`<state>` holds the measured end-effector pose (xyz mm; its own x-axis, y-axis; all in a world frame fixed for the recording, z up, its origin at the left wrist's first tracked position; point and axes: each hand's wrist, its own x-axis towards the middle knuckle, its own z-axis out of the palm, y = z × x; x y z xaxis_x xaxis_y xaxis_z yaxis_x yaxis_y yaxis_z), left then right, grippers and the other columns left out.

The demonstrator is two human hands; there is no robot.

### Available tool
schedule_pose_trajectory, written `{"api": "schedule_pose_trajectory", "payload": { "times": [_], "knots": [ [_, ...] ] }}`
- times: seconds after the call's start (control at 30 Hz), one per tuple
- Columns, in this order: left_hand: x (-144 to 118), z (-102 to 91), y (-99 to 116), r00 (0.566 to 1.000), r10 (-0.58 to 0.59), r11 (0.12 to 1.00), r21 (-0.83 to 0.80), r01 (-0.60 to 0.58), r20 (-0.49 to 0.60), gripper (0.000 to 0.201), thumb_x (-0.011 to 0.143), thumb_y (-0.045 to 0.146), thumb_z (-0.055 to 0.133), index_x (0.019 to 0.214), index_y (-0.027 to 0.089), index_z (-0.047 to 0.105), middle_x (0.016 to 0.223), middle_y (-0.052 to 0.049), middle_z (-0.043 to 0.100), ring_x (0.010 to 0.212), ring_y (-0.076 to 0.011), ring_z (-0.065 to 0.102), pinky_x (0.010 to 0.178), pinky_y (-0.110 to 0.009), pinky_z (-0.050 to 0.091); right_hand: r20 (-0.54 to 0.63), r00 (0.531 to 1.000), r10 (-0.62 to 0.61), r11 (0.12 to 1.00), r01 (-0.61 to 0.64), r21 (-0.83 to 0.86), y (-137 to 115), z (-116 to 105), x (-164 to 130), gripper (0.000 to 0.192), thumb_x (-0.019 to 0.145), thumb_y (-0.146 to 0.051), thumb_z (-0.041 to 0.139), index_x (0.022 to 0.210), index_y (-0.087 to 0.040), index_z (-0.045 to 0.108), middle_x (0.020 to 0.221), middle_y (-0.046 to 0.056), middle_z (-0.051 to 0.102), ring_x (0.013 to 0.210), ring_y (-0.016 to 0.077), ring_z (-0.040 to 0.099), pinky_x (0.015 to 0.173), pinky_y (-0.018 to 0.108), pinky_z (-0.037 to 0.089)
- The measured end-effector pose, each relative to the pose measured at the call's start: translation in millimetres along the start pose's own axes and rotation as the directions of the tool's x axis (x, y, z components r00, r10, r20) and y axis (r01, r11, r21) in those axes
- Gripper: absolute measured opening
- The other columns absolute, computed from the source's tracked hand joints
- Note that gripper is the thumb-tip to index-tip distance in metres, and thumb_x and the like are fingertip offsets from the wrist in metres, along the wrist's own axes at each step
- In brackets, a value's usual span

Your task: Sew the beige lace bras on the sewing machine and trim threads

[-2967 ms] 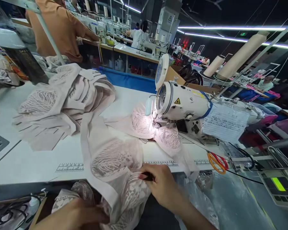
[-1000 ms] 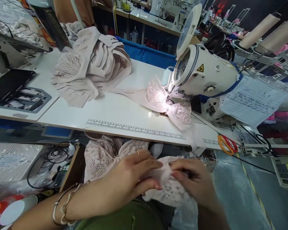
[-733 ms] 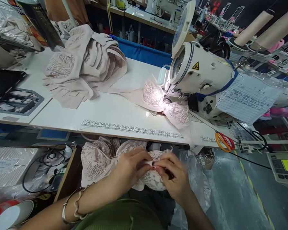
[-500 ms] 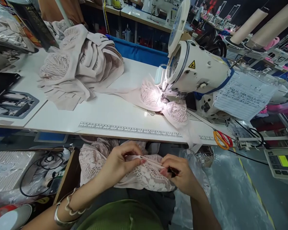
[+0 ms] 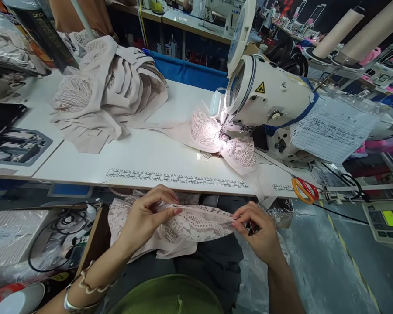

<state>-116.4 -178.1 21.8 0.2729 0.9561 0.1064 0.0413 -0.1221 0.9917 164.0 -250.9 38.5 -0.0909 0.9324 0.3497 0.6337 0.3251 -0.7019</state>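
A pale pink lace bra piece (image 5: 203,222) is stretched between my hands over my lap, below the table's front edge. My left hand (image 5: 147,216) pinches its upper edge between thumb and fingers. At the other end, my right hand (image 5: 260,233) pinches the same edge. A small dark object (image 5: 252,226) shows inside the curled right fingers; its kind is hard to make out. Another pale pink bra (image 5: 240,152) lies on the table under the needle of the lit sewing machine (image 5: 268,91), one end hanging over the edge.
Stacked bra pieces (image 5: 118,87) lie on the table's left. A printed ruler (image 5: 177,178) runs along the front edge. Orange-handled scissors (image 5: 303,190) hang at the right, near a control panel (image 5: 388,222). An open box (image 5: 93,235) with cables stands at lower left.
My hands have moved apart, the left one leftward and the right one rightward. The lace edge between them is now drawn out longer and straighter.
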Motion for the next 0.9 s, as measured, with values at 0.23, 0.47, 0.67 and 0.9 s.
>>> {"api": "schedule_pose_trajectory", "payload": {
  "times": [0.23, 0.47, 0.67, 0.9],
  "knots": [
    [-1.9, -0.4, -1.6, 1.000, 0.024, 0.999, 0.049, -0.023, -0.020, 0.011, 0.081, 0.026, 0.077, 0.073, 0.024, 0.070, 0.084, -0.003, 0.068, 0.083, -0.0206, 0.064, 0.069, -0.029, 0.051, -0.130, 0.987, 0.096, 0.995, -0.100, -0.022, -4.5, 14.2, -3.6, 0.019, 0.090, -0.021, 0.067, 0.076, -0.024, 0.055, 0.074, 0.001, 0.066, 0.061, 0.0145, 0.054, 0.055, 0.027, 0.042],
    [-1.5, -1.0, -8.2, 0.999, 0.027, 0.999, -0.017, -0.027, -0.018, 0.011, 0.080, 0.023, 0.078, 0.074, 0.023, 0.070, 0.084, -0.003, 0.067, 0.084, -0.0195, 0.063, 0.071, -0.028, 0.050, -0.108, 0.951, 0.290, 0.952, -0.274, 0.138, -5.5, 8.8, -3.4, 0.014, 0.087, -0.026, 0.071, 0.094, -0.025, 0.059, 0.074, -0.002, 0.066, 0.054, 0.0117, 0.043, 0.050, 0.023, 0.039],
    [12.1, -14.0, 14.9, 0.908, -0.073, 0.995, 0.089, 0.039, 0.413, 0.014, 0.085, 0.031, 0.074, 0.092, 0.021, 0.067, 0.097, -0.005, 0.066, 0.088, -0.0194, 0.062, 0.072, -0.026, 0.049, 0.118, 0.965, 0.236, 0.910, -0.262, 0.322, -23.6, -12.2, 10.1, 0.017, 0.085, -0.022, 0.073, 0.094, -0.025, 0.058, 0.072, -0.002, 0.065, 0.052, 0.0100, 0.044, 0.047, 0.022, 0.036],
    [14.6, 35.3, 32.3, 0.753, 0.203, 0.950, 0.061, -0.306, 0.626, 0.013, 0.099, 0.028, 0.058, 0.092, 0.018, 0.064, 0.093, -0.006, 0.062, 0.088, -0.0186, 0.058, 0.077, -0.026, 0.045, 0.318, 0.940, 0.120, 0.956, -0.196, 0.219, -46.2, 8.5, 25.6, 0.024, 0.083, -0.010, 0.069, 0.097, -0.025, 0.056, 0.080, -0.004, 0.063, 0.059, 0.0088, 0.049, 0.054, 0.021, 0.039]
  ]
}}
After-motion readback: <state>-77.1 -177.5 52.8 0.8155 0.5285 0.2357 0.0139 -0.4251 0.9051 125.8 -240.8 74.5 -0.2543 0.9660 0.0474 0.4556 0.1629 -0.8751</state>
